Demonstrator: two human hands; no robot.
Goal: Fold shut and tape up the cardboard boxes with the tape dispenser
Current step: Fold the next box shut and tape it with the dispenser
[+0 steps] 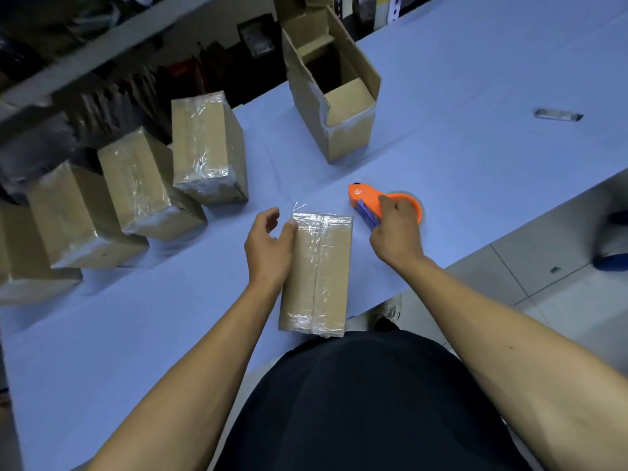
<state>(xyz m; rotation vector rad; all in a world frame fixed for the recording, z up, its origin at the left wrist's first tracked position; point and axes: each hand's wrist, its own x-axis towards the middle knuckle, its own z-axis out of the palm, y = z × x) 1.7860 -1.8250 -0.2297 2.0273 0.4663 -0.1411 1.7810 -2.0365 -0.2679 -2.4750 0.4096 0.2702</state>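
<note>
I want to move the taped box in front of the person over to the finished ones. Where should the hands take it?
Probably by its two long sides near the middle, from above. The taped box lies flat with its long axis pointing away from the person and both flanks free. The left hand already rests at its left edge; the right hand holds the orange tape dispenser.

The right hand point(396, 229) covers the tape dispenser's point(370, 200) handle; the leftmost box point(30, 283) is cut off.
</note>
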